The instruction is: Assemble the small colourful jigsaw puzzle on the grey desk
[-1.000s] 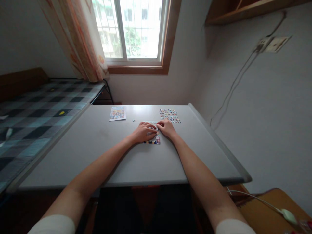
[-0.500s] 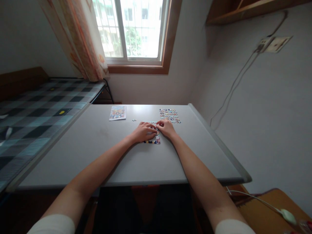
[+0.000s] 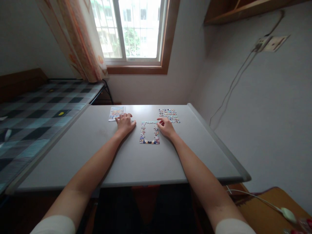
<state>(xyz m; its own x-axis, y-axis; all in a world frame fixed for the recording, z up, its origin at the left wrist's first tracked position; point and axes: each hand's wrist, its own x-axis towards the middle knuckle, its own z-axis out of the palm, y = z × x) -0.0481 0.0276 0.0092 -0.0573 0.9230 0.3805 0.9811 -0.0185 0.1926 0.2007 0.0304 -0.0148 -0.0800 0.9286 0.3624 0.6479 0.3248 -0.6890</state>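
Note:
A rectangular border of joined jigsaw pieces [image 3: 142, 132] lies on the grey-white table [image 3: 102, 152], its middle showing bare tabletop. My left hand [image 3: 124, 124] is left of the border with fingers spread, over the lower right corner of a picture sheet [image 3: 115, 113]. A loose puzzle piece [image 3: 133, 121] shows by its thumb, partly covered. At the border's upper right corner rests my right hand [image 3: 166, 126], thumb and forefinger curled a little apart with no piece visible between them. Several loose jigsaw pieces [image 3: 168, 113] lie in rows just beyond it.
Behind the table are a wall and a window [image 3: 138, 32] with a curtain [image 3: 73, 42]. A bed with a checked cover [image 3: 48, 100] stands at the left. On the right, a cord [image 3: 229, 87] hangs from a wall socket [image 3: 263, 44], above a brown stool [image 3: 273, 208].
My left hand has moved left, off the puzzle border, to the picture sheet and the loose piece. The border is now uncovered. My right hand has stayed at its upper right corner.

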